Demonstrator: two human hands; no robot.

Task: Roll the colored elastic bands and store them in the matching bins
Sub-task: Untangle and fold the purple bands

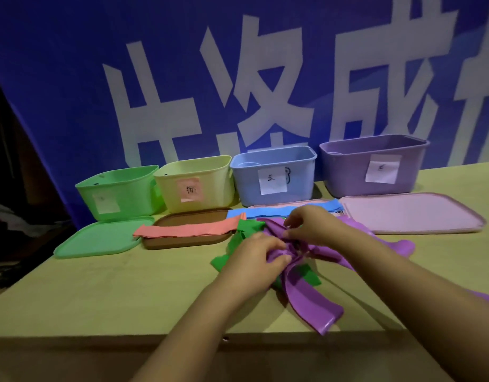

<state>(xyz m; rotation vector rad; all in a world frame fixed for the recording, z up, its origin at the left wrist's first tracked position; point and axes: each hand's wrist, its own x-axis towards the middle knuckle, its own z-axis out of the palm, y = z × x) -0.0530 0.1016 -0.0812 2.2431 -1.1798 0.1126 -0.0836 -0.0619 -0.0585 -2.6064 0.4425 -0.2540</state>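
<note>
Blue banner cloth (72,78) with big white characters fills the whole back of the scene, and below it the pale wooden worktop (114,293) carries everything else. Along its far edge, from ten o'clock round to two o'clock, stand four open bins: the green bin (119,194), the yellow bin (193,183), the blue bin (273,175) and the purple bin (373,164), each with a paper label on its front. Their lids lie flat just in front of them: a green lid (100,238), a brown lid (182,239) and a pink lid (411,212). What the bins hold cannot be seen from here.

Four bands are out, none of them rolled. The purple band (306,296) sprawls at the centre in loose loops, tangled over the green band (238,238). The pink band (182,230) lies stretched across the brown lid at eleven o'clock, and the blue band (282,210) lies flat at twelve o'clock in front of the blue bin.

Both hands work at the knot of purple. The left hand (254,255) has its fingers curled into the bunched purple folds, and the right hand (309,224) pinches an upper fold of the same band. I judge the task barely begun: untangling comes first, then four rolls and four trips to the bins.
</note>
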